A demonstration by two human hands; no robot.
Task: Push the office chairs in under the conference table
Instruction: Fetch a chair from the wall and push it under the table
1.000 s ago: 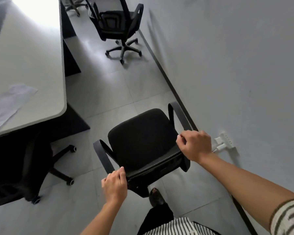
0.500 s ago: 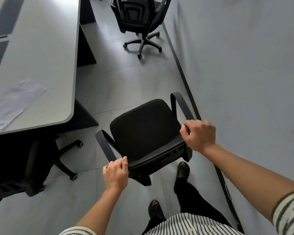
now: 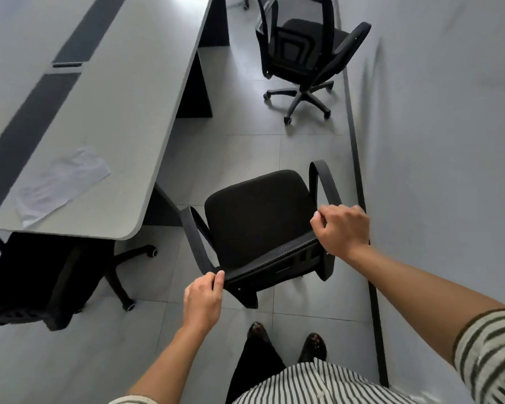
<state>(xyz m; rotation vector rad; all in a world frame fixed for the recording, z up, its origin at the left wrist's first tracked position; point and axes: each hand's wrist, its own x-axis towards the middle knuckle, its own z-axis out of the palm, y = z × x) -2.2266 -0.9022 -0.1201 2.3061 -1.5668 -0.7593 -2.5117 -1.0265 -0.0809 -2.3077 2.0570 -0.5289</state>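
Note:
A black office chair (image 3: pixel 257 217) stands on the tiled floor right in front of me, its seat facing away, beside the corner of the grey conference table (image 3: pixel 134 112). My left hand (image 3: pixel 203 298) grips the left end of the chair's backrest top. My right hand (image 3: pixel 341 228) grips the right end, by the armrest. A second black chair (image 3: pixel 303 53) stands loose farther ahead near the wall. A third chair (image 3: pixel 38 281) sits partly tucked under the table's near end at left.
A grey wall (image 3: pixel 438 141) with a dark baseboard runs close along the right. A crumpled sheet of paper (image 3: pixel 62 182) lies on the table. My feet (image 3: pixel 286 339) stand just behind the chair. Open floor lies between the two chairs.
The view has swung left and forward, so the table and far chair appear nearer. Both hands keep their hold on the backrest; my feet have stepped closer behind the chair.

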